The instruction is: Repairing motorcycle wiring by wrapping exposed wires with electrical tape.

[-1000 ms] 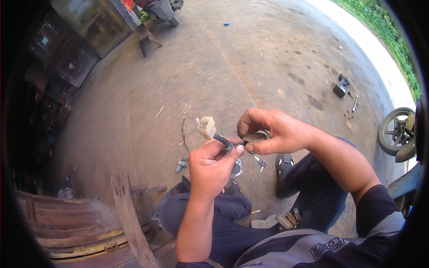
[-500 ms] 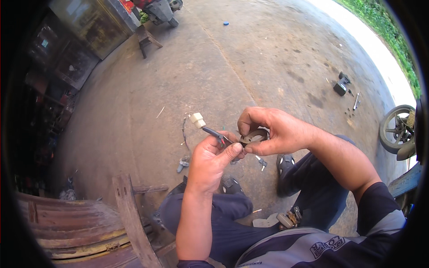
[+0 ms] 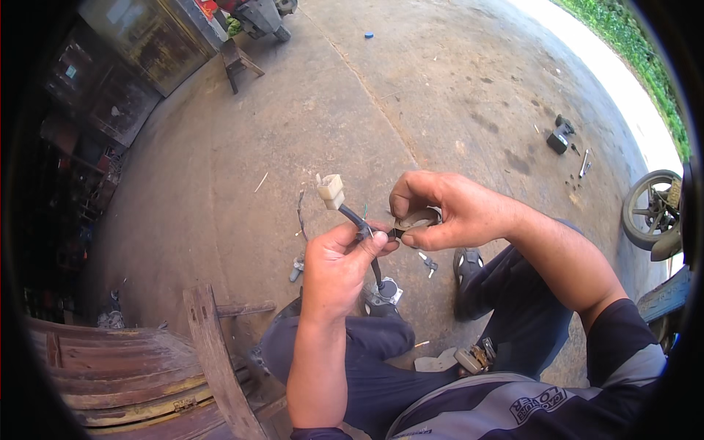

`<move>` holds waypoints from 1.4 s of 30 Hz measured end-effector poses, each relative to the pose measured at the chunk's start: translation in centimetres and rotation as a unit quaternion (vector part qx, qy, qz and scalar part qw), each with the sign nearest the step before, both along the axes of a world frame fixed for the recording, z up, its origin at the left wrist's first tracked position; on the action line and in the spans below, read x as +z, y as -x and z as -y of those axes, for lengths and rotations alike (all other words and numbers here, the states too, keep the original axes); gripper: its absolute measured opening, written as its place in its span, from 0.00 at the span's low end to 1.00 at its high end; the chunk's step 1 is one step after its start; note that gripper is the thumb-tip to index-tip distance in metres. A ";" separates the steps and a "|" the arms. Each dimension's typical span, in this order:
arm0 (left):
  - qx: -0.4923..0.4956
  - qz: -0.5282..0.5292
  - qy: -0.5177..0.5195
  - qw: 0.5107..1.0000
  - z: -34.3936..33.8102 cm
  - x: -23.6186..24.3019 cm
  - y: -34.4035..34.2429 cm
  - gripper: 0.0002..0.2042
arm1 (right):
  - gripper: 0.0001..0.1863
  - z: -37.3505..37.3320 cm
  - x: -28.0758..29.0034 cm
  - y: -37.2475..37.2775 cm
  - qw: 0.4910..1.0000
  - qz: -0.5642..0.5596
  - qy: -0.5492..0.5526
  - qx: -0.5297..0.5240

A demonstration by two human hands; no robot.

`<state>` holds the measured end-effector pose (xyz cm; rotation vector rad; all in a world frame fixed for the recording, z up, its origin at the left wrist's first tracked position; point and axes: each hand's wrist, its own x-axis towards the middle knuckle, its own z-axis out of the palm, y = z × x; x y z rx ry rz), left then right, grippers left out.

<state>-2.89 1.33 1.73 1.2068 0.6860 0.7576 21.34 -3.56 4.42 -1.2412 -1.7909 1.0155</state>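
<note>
My left hand [image 3: 334, 268] pinches a dark cable [image 3: 351, 215] between thumb and fingers. A whitish plastic connector [image 3: 331, 191] sits on the cable's upper end, and thin coloured wires stick out near my fingers. Below the hand the cable runs down to a silvery metal part [image 3: 391, 292], which hangs in front of my shoe. Close on the right, my right hand [image 3: 458, 213] is closed on a roll of dark tape [image 3: 420, 219]. A short black strip of tape stretches from the roll to my left fingertips, at the cable.
On the floor lie small keys [image 3: 428, 265], a grey part [image 3: 296, 269] and a thin wire [image 3: 301, 214]. A black power drill [image 3: 559, 138] and a metal tool [image 3: 584, 164] lie far right, near a wheel [image 3: 650, 211]. A wooden bench [image 3: 213, 345] stands at the lower left.
My left hand has turned the cable, so the connector sits higher and further right. The metal part now shows below the hand. My right hand keeps the tape roll in nearly the same place.
</note>
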 end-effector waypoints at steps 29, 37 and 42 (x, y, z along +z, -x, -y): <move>-0.047 0.006 0.085 0.995 -0.7 -0.7 0.2 0.09 | 0.22 1.1 1.5 1.1 0.992 0.072 0.076 -0.067; 0.003 -0.028 0.003 1.000 -0.5 -0.9 0.0 0.08 | 0.22 0.7 1.2 1.3 0.994 0.068 0.060 -0.058; 0.044 -0.024 -0.022 0.998 -0.4 -1.0 -0.3 0.06 | 0.25 0.4 -1.5 1.8 0.999 -0.006 0.002 -0.051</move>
